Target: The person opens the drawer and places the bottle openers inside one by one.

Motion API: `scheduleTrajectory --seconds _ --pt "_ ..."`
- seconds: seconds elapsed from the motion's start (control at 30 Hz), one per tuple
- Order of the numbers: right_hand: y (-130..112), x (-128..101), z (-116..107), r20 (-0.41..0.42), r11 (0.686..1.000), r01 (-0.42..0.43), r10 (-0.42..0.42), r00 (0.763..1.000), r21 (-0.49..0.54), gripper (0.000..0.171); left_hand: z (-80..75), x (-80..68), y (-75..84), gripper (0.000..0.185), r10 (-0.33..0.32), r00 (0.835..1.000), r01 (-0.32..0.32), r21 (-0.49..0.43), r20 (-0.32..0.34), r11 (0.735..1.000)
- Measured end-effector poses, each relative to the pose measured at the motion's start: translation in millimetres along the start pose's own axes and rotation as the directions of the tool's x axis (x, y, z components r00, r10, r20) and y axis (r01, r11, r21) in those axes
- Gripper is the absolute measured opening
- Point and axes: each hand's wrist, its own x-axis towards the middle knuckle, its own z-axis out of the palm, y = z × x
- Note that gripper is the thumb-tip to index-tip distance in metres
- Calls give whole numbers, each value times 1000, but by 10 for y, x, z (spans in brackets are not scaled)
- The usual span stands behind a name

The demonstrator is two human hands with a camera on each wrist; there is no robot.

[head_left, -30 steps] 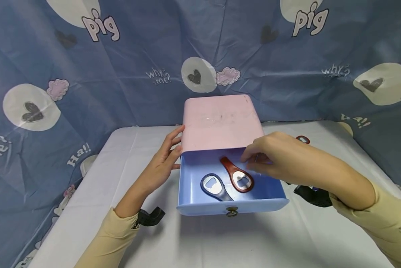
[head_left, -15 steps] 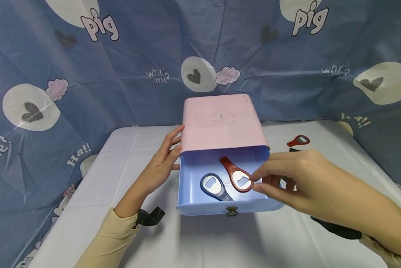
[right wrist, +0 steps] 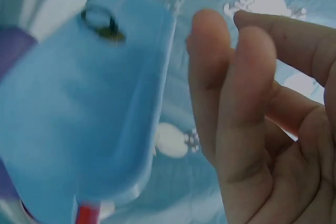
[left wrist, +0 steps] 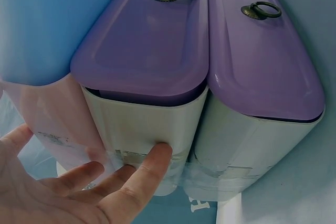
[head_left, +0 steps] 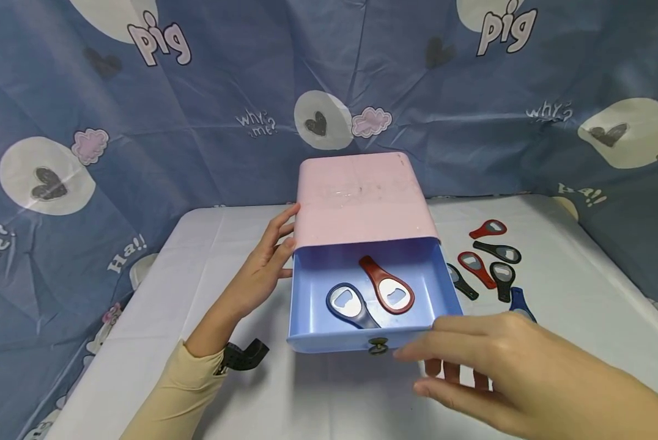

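A pink cabinet stands on the table with its blue drawer pulled out toward me. A blue bottle opener and a red bottle opener lie side by side in the drawer. My left hand rests flat against the cabinet's left side with straight fingers; in the left wrist view its fingers touch a pale wall under two purple drawers. My right hand hovers empty, fingers loosely extended, just in front of the drawer's brass knob. In the right wrist view the knob sits left of my fingers.
Several bottle openers, red, black and blue, lie loose on the white tablecloth right of the drawer, around. A blue printed curtain closes off the back and sides. A black strap shows at my left wrist.
My right hand has drawn back out of the drawer toward me and now sits in front of its knob, uncovering the openers on the table. The left hand has stayed put.
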Motion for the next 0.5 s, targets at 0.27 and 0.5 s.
scheduleTrajectory --seconds 0.27,0.5 --pt "-1020 505 -357 125 993 -110 104 987 36 50 0 6 3 57 0 1000 0 3 1 1000" --pt "-1026 566 -261 154 991 -132 135 979 -25 61 6 1 -7 57 -1 1000 1 5 -2 1000"
